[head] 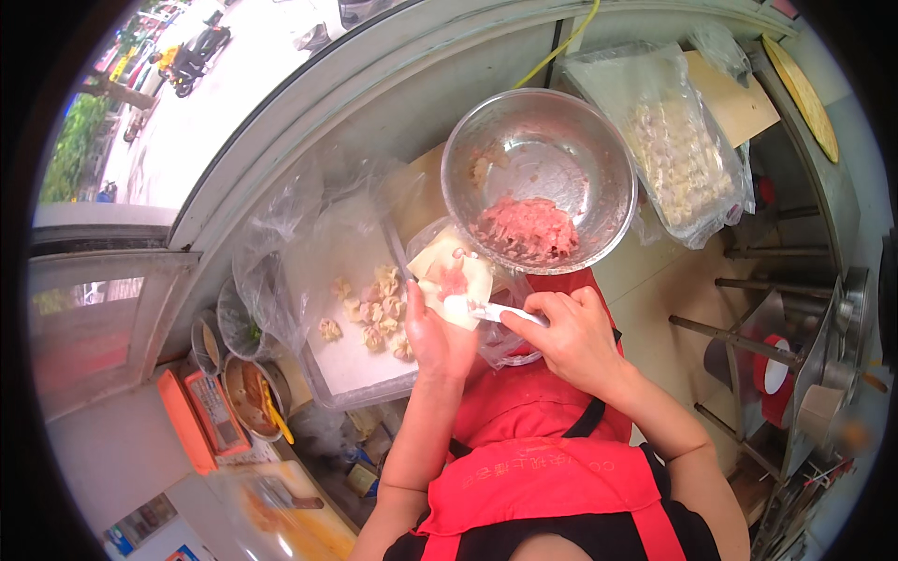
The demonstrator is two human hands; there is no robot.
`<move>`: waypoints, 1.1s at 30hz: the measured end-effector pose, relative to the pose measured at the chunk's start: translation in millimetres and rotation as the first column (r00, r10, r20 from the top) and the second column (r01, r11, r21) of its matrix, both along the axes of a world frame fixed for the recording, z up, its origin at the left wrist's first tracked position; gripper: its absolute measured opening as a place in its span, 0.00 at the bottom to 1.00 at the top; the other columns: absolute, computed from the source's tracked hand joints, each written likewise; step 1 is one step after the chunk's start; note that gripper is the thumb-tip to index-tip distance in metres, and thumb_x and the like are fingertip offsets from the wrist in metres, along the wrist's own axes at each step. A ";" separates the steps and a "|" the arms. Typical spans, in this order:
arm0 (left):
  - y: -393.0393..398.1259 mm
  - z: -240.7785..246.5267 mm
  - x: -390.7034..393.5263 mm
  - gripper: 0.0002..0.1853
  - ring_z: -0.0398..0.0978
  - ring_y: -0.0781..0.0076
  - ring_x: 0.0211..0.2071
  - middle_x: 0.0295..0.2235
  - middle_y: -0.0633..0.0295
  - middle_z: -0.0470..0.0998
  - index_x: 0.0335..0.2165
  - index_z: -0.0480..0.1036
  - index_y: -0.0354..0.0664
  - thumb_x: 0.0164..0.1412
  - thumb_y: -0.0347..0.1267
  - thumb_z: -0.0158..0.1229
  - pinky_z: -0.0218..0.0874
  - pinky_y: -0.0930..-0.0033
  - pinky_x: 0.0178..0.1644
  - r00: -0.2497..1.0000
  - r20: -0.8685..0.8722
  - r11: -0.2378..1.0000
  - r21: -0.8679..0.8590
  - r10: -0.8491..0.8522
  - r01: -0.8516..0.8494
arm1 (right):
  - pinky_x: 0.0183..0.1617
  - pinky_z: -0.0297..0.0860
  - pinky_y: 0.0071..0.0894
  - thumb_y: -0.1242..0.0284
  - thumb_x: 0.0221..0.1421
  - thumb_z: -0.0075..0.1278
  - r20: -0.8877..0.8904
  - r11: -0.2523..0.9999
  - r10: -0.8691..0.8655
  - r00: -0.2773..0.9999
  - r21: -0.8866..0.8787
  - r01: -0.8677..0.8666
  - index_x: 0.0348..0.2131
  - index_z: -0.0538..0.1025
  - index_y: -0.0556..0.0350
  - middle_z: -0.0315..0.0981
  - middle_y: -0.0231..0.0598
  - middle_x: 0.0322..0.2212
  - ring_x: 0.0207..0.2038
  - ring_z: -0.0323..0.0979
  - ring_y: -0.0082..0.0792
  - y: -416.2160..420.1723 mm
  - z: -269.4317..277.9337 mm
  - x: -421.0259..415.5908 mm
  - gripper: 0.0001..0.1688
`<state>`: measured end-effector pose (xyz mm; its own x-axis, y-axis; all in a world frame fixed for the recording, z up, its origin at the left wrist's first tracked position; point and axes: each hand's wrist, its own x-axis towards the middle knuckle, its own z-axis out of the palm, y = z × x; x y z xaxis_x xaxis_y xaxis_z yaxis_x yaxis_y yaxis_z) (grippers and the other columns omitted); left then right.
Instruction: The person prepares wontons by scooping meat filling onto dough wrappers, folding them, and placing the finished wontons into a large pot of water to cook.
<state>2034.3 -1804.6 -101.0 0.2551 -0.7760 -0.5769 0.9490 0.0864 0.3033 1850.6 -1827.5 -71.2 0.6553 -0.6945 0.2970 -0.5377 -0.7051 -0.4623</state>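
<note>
In my left hand (438, 340) lies a square dough wrapper (479, 275) with a smear of pink minced meat on it. My right hand (572, 336) grips the white handle of a small spreader (498, 312), whose broad end is at the wrapper's near part. Just beyond both hands stands a large steel bowl (463, 133) with a mound of pink minced meat (530, 228) in it. To the left is a metal tray (351, 401) with several folded, filled dumplings (375, 308). What lies under the wrapper is partly hidden by my left hand.
A plastic-wrapped tray of dumplings (680, 161) is at the back right. Loose clear plastic (280, 238) covers part of the left tray. At the lower left are a pot of reddish sauce (242, 389) with a yellow-handled utensil and an orange container (184, 421). Metal racks stand right.
</note>
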 end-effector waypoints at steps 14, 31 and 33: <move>13.3 -8.7 18.5 0.21 0.72 0.59 0.45 0.44 0.57 0.70 0.51 0.64 0.34 0.72 0.41 0.40 0.63 0.52 0.57 0.926 0.367 0.996 -0.001 -0.083 0.090 | 0.35 0.56 0.31 0.73 0.44 0.54 -0.007 0.999 -0.001 1.000 -0.055 0.001 0.38 0.80 0.38 0.71 0.26 0.30 0.29 0.69 0.26 -6.0 30.6 -11.2 0.18; 25.6 9.5 -12.8 0.14 0.72 0.58 0.45 0.43 0.52 0.72 0.39 0.65 0.41 0.71 0.40 0.40 0.64 0.52 0.53 0.944 0.322 0.995 0.090 -0.068 0.041 | 0.34 0.55 0.31 0.69 0.43 0.54 -0.047 0.981 -0.010 0.999 -0.193 0.001 0.38 0.81 0.35 0.71 0.22 0.31 0.27 0.66 0.25 -4.5 21.0 4.7 0.18; 31.3 -0.3 -8.5 0.13 0.71 0.68 0.35 0.38 0.58 0.72 0.37 0.66 0.42 0.71 0.39 0.42 0.65 0.64 0.40 0.893 0.443 0.997 0.040 -0.079 0.069 | 0.34 0.55 0.31 0.69 0.43 0.54 -0.035 0.985 0.001 0.999 -0.172 -0.007 0.38 0.81 0.36 0.71 0.23 0.31 0.27 0.66 0.25 -5.0 19.8 5.7 0.18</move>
<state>2025.8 -1773.3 -101.3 0.4311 -0.7907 -0.4347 0.7185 0.0094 0.6955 1856.3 -1832.4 -51.4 0.6702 -0.6323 0.3885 -0.5481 -0.7747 -0.3153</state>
